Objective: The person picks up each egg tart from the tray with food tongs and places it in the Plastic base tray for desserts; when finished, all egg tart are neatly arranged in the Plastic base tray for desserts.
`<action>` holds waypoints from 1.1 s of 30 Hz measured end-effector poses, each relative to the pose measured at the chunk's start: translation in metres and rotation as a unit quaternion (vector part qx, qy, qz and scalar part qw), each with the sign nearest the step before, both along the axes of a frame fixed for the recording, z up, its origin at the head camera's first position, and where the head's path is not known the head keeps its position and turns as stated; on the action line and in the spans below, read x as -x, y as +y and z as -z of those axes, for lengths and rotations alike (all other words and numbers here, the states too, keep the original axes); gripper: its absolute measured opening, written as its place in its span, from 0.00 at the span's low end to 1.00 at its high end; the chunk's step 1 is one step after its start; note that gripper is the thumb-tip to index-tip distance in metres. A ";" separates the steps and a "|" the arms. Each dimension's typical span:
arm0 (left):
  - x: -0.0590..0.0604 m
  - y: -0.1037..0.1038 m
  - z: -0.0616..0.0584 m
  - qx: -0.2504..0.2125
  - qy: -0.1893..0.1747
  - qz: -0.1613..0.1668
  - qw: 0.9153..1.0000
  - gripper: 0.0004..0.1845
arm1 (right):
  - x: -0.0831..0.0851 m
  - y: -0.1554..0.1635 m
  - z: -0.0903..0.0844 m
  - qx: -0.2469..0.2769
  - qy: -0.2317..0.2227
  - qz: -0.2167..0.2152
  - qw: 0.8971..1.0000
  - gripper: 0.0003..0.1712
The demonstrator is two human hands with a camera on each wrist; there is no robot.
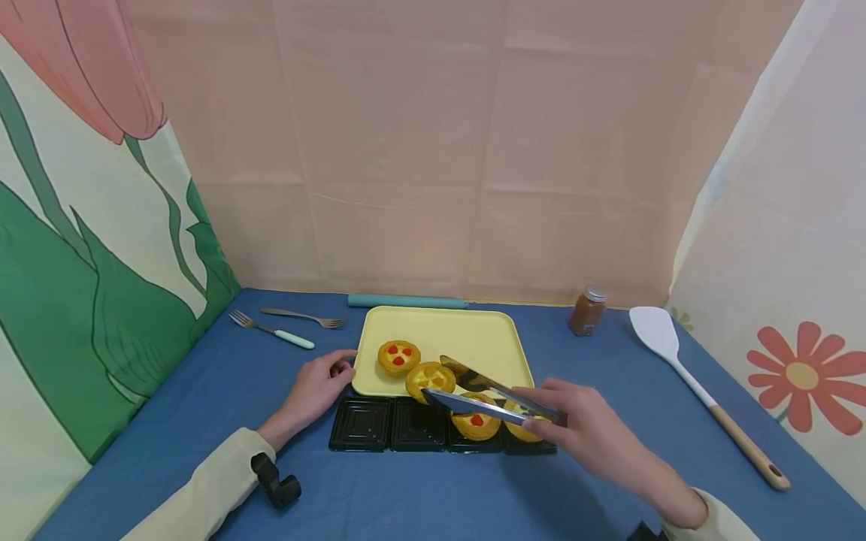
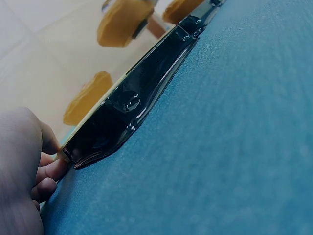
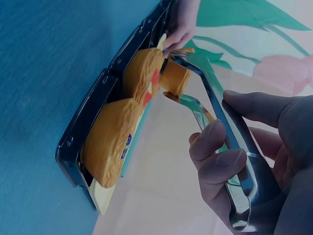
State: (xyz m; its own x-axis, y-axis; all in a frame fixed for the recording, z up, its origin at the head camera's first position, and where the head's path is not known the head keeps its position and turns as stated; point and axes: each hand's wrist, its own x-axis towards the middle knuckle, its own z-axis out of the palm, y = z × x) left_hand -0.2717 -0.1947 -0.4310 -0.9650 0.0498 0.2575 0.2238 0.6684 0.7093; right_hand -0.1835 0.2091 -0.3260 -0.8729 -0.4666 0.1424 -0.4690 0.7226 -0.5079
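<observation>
Two yellow fruit tarts (image 1: 476, 425) sit in the right-hand compartments of the black plastic four-cell tray (image 1: 379, 425) at lower centre, where the right hand (image 1: 587, 430) curls round shiny metal tongs (image 1: 489, 396) whose open tips flank a third tart (image 1: 430, 378) on the pale yellow rectangular tray (image 1: 473, 334) just behind. Left of centre, the left hand (image 1: 315, 389) rests on the blue table (image 1: 169, 421), fingers loosely bent, fingertips touching both trays' corners. A fourth tart (image 1: 398, 356) lies farther back.

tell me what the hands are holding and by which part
The right hand grips shiny metal tongs by the handle end, arms open over a tart. The left hand holds nothing; its fingers touch the pale yellow plastic tray at its corner.
</observation>
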 end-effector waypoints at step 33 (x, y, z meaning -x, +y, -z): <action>-0.002 0.000 -0.001 -0.002 0.000 0.001 1.000 0.20 | -0.008 -0.013 0.005 -0.009 -0.036 -0.048 0.998 0.26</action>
